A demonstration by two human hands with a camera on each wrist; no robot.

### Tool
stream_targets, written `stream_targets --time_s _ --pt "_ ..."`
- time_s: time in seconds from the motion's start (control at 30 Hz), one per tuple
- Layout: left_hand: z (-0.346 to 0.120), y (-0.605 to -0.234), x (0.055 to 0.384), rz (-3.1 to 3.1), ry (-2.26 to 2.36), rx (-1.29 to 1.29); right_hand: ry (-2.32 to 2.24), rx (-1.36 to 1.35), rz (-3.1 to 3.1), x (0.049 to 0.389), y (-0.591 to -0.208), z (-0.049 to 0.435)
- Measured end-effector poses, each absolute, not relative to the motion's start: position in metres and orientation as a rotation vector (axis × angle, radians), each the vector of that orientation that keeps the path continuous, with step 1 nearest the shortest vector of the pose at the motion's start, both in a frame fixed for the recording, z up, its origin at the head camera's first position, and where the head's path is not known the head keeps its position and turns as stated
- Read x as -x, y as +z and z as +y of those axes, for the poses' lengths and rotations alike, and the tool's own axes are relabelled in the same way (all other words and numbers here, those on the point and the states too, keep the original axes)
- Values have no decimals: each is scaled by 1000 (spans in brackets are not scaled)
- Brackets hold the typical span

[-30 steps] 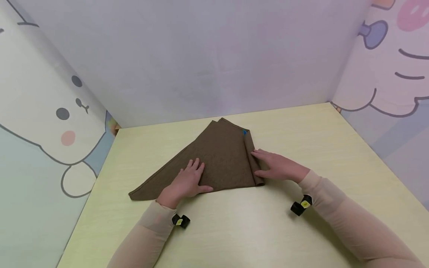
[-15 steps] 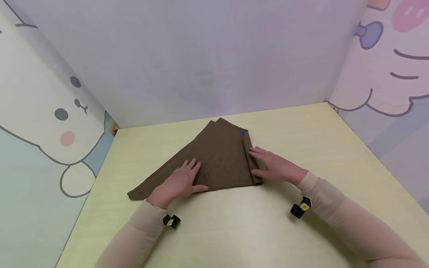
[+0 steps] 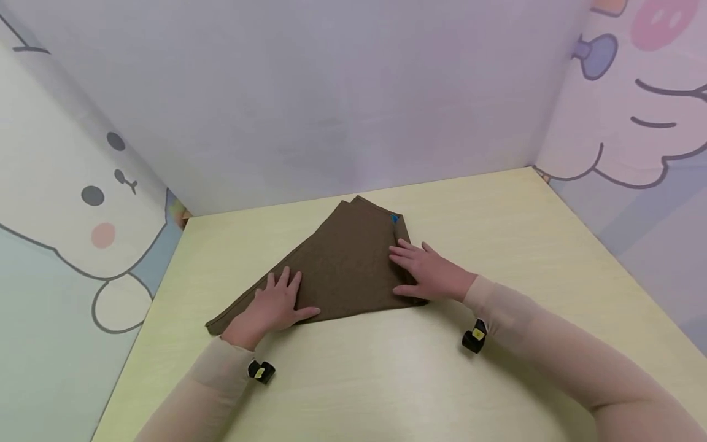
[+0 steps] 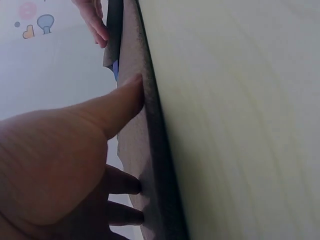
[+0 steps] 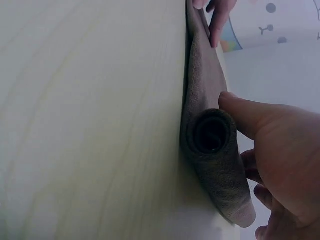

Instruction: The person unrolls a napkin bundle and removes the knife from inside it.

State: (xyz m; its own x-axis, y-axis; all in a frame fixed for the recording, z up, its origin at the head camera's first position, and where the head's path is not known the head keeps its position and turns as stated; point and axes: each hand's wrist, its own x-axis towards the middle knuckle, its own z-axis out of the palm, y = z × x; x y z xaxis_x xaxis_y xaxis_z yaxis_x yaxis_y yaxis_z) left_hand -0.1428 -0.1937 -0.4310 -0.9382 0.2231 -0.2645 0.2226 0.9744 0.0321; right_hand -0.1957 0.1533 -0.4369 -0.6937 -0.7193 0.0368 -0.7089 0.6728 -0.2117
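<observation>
A brown folded cloth [image 3: 348, 264] lies on the table, its right edge curled into a roll [image 3: 402, 231]. The spiral end of that roll [image 5: 212, 137] faces the right wrist view. My left hand [image 3: 269, 310] rests on the cloth's left part with fingers spread, the thumb near the front edge. Over the roll lies my right hand [image 3: 433, 273], its fingers extended onto the cloth and hiding much of the roll. In the right wrist view, the thumb touches the cloth just above the roll's end. A small blue patch [image 3: 394, 218] shows at the cloth's upper right corner.
The pale wooden table [image 3: 353, 380] extends around the cloth. A plain light wall panel [image 3: 331, 104] stands behind it. Side panels with cartoon prints flank the table, a white animal [image 3: 66, 202] among them at left. Each wrist carries a small black camera [image 3: 474, 337].
My left hand has slid left along the cloth. The right hand has moved left, from the roll's outer side to over it. The head view has shifted slightly.
</observation>
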Motion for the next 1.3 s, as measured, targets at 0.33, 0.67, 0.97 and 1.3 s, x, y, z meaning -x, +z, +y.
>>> stream_targets --time_s 0.33,0.67,0.97,1.3 --pt "-198 -433 139 2861 -38 -302 -259 1212 2853 199 -446 156" --pt "-197 -435 140 2888 -62 -337 -207 1187 2904 198 -446 161" --pt "-198 -437 141 2875 -88 -309 -181 1202 2960 198 -452 163" --pt "-200 -437 139 2912 -87 -338 -164 1181 2977 198 -453 166"
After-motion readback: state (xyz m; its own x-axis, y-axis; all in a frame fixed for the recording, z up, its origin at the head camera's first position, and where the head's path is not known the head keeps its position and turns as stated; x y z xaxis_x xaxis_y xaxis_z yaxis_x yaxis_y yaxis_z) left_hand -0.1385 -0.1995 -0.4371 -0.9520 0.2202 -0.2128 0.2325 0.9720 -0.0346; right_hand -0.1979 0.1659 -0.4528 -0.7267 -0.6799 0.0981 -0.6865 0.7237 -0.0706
